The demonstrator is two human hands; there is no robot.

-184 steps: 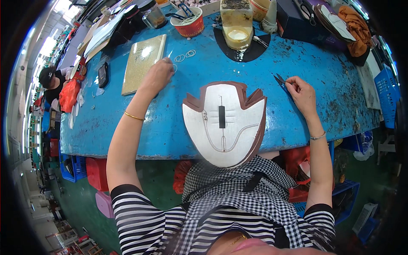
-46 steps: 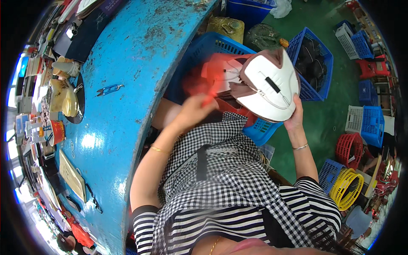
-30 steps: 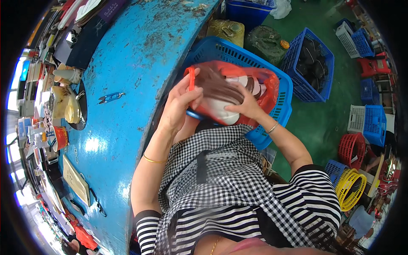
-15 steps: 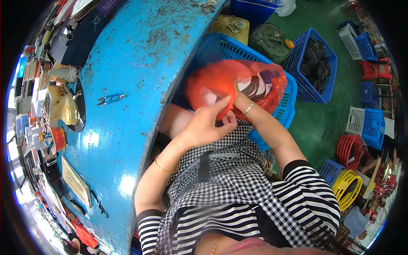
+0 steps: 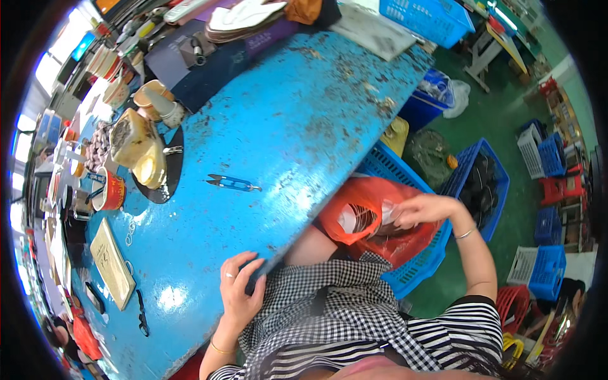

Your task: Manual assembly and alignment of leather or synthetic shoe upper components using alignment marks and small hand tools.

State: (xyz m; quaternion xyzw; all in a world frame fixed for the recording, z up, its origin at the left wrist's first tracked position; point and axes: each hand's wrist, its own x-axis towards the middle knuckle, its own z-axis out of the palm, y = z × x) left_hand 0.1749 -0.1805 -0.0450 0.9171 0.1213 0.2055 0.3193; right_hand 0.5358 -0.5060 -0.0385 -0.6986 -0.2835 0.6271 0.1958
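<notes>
My left hand (image 5: 240, 288) rests at the blue table's near edge, fingers loosely bent and apart, holding nothing. To the right, my right hand (image 5: 430, 210) reaches over the mouth of a red plastic bag (image 5: 405, 247), its fingers stretched toward white pieces (image 5: 387, 212) inside. Whether the fingertips touch these pieces is hard to make out. Through the bag's handle opening, more pale and dark flat pieces show. The bag sits in a blue plastic basket (image 5: 415, 275) beside my lap. Blue thread snips (image 5: 233, 183) lie on the table, away from both hands.
The blue table (image 5: 285, 133) fills the left and middle. On it are a yellowish glue-stained container (image 5: 136, 142), a red tub (image 5: 111, 192) and a notepad (image 5: 113, 263). Right of the basket stand a dark jug (image 5: 430, 155) and a blue crate (image 5: 494, 202) of black items.
My left hand has left the red bag and moved to the table edge. My right hand has come partly out of the bag. The view has turned, showing more table.
</notes>
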